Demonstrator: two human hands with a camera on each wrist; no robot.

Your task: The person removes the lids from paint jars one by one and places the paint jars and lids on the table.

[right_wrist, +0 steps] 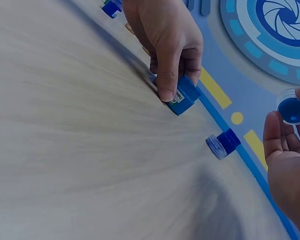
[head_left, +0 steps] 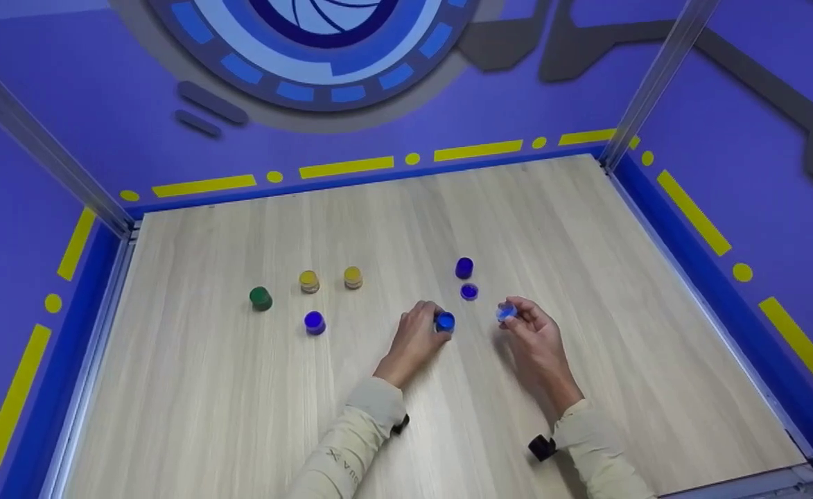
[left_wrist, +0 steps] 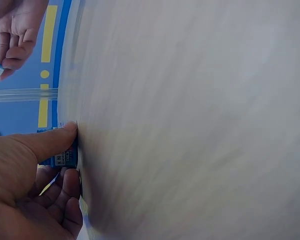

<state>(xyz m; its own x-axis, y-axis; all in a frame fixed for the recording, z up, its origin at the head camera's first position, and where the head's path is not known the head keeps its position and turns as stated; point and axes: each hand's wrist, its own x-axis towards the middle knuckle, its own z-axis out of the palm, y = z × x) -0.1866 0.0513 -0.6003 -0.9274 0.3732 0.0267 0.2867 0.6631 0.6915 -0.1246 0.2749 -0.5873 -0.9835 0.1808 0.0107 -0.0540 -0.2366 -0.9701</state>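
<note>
In the head view, my left hand [head_left: 416,339] grips a small blue paint jar [head_left: 446,321] by its sides as it stands on the table, its top facing up without a lid. The jar's printed label [left_wrist: 63,159] shows in the left wrist view. My right hand [head_left: 538,339] pinches a clear round lid [head_left: 506,312] between thumb and fingers, raised to the right of the jar. Blue paint coats the lid's inside [right_wrist: 293,110] in the right wrist view. Just beyond the hands stands a dark blue jar [head_left: 464,268], with a loose lid [head_left: 469,292] lying in front of it.
To the left on the wooden table [head_left: 226,402] stand a green jar [head_left: 260,299], two yellow jars, one nearer the left [head_left: 309,281] and another [head_left: 353,278], and a violet-blue jar [head_left: 315,323]. Blue-purple panels [head_left: 378,138] wall the table at the back and sides.
</note>
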